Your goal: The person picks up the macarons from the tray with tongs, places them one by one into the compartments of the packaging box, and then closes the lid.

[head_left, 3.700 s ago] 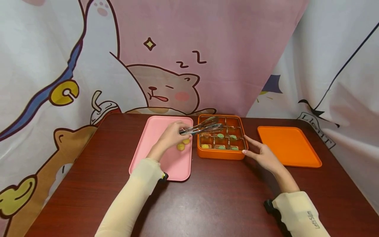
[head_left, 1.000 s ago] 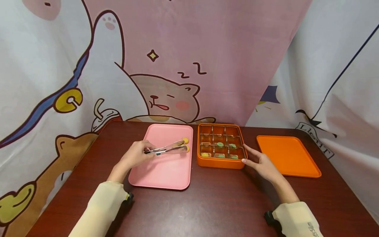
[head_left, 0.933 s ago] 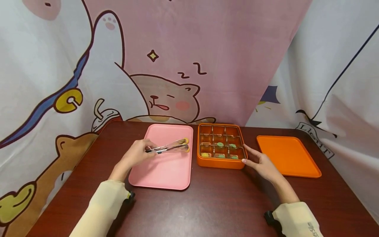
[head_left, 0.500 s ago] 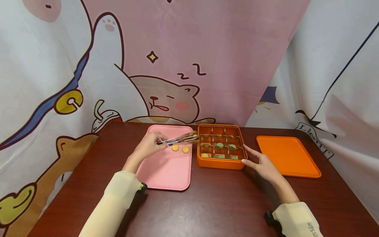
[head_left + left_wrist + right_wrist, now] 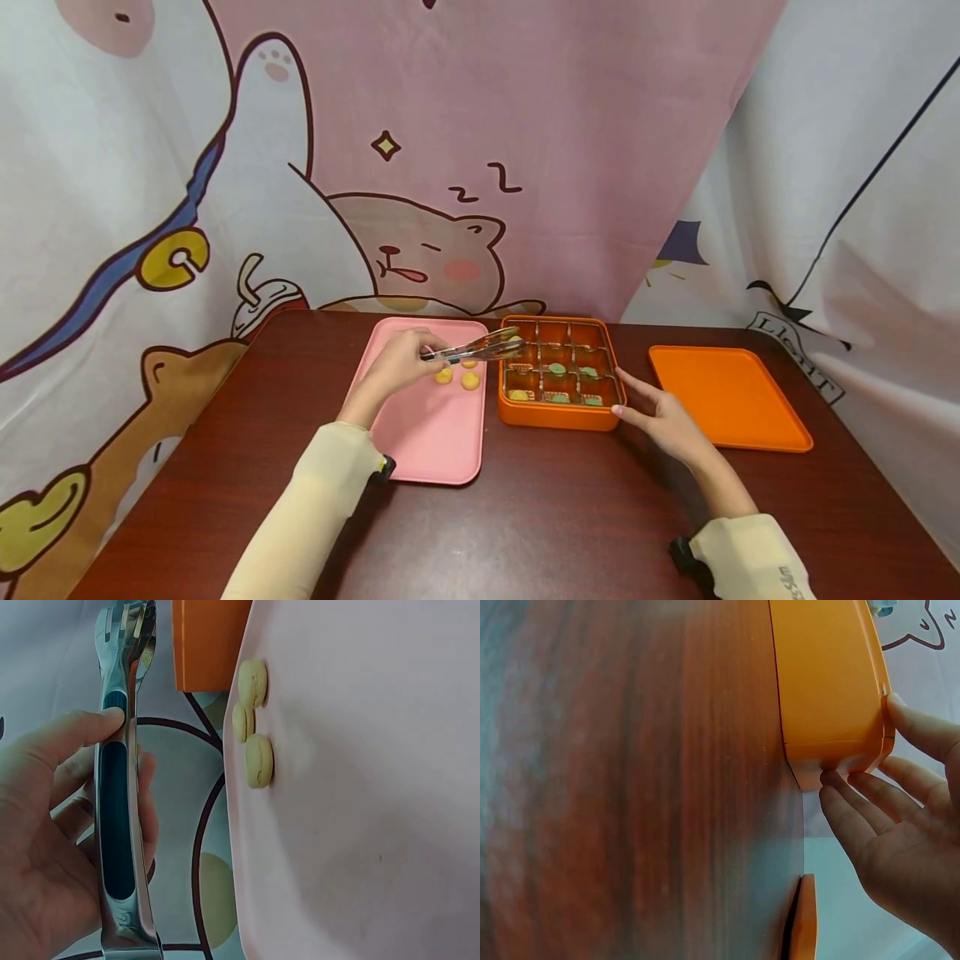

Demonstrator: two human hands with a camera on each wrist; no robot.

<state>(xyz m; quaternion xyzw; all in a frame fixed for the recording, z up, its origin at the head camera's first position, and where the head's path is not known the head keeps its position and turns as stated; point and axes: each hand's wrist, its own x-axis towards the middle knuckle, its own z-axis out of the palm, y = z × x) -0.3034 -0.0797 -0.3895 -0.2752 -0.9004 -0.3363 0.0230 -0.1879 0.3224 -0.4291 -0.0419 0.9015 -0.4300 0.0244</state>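
My left hand (image 5: 399, 364) holds metal tongs (image 5: 118, 817) with dark teal grip inserts. Their tips reach over the left side of an orange box (image 5: 557, 417), with a yellow macaron (image 5: 514, 339) between them. Inside the box is a clear divided insert; green macarons (image 5: 557, 369) and a yellow one (image 5: 519, 395) sit in its nearer compartments. The back row shows no macarons. On the pink tray (image 5: 427, 442) lie three yellow macarons (image 5: 259, 760). My right hand (image 5: 670, 417) touches the box's near right corner, thumb at the front and fingers along the side, mostly straight.
An orange lid-like tray (image 5: 731, 396) lies on the dark wooden table (image 5: 555, 508), right of the box. The pink tray stands close to the box's left. A printed cloth (image 5: 570, 167) hangs behind the table's far edge.
The tongs have picked up a yellow macaron from the pink tray. My left hand has moved right and away, bringing them over the box. My right hand stays at the box's corner.
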